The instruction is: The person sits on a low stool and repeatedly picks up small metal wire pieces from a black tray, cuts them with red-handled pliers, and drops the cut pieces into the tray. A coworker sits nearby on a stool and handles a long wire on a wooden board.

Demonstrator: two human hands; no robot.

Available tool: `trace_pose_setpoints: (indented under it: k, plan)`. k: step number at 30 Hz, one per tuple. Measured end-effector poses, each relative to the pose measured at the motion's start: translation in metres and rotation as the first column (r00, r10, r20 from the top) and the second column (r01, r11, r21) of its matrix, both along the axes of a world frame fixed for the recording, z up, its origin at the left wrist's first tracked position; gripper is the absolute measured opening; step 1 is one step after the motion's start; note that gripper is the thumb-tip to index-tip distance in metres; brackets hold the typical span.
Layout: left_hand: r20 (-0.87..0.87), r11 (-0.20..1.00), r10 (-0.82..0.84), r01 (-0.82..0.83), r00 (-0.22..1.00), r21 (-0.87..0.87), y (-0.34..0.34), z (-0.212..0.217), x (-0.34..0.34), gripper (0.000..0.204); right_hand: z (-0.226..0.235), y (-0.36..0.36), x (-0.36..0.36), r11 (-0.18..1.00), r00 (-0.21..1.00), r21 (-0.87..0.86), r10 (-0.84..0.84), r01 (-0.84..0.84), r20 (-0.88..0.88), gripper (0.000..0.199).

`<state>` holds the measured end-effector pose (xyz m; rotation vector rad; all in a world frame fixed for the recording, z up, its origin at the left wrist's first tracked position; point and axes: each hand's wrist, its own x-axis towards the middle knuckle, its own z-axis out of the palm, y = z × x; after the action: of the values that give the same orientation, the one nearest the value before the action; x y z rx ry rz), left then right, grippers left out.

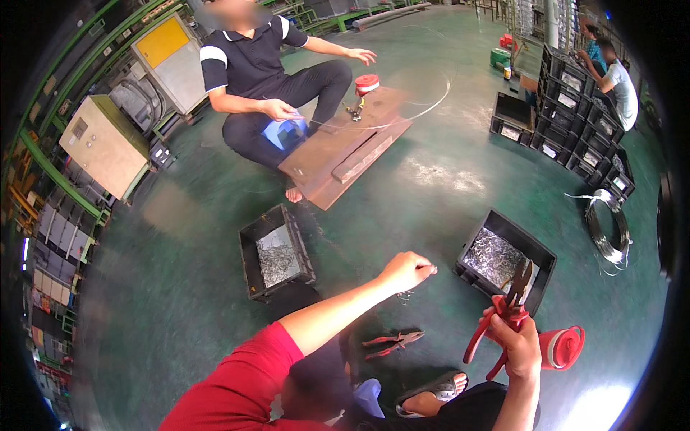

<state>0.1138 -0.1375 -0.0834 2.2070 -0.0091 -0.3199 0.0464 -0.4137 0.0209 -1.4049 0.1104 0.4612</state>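
Note:
My left hand (407, 274) reaches forward over the floor, its fingers pinched together; whatever they hold is too small to make out. In my right hand (520, 343) is a pair of pliers (520, 284) with red handles, jaws pointing up. The handles are spread apart. Behind the pliers stands a black crate (527, 239) with many short, shiny metal wire pieces (493, 253) in it. On the floor below my left hand lies a second pair of red-handled pliers (395, 343).
Another black crate (302, 248) of wire pieces stands left. Ahead, a co-worker (248, 65) holds long wire (447, 85) beside a low brown bench (316, 172). A red container (562, 349), a wire coil (608, 231) and stacked black crates (568, 108) stand right, with two people behind.

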Motion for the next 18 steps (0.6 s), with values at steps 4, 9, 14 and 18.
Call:
trace_pose_setpoints:
  k: [4, 9, 14, 18]
  plan:
    - [-0.016, 0.976, -0.08, 0.081, 0.997, 0.202, -0.019, -0.017, -0.008, 0.025, 0.009, -0.005, -0.002, 0.998, 0.999, 0.042, -0.05, 0.05, -0.001, 0.034]
    - [-0.125, 0.998, -0.061, 0.059, 0.99, -0.016, -0.043, 0.006, -0.01, 0.026, 0.02, -0.006, -0.002, 0.996, 0.997, 0.078, -0.053, 0.049, 0.051, 0.034]
    - [-0.04, 0.928, -0.117, 0.095, 0.992, -0.36, -0.057, 0.038, -0.011, 0.031, 0.023, -0.002, 0.003, 0.988, 0.991, 0.112, -0.111, 0.102, 0.072, 0.039]
    - [-0.047, 0.909, -0.098, 0.07, 0.994, -0.411, -0.053, 0.053, -0.012, 0.028, 0.019, -0.003, 0.006, 0.985, 0.989, 0.114, -0.135, 0.128, 0.061, 0.034]
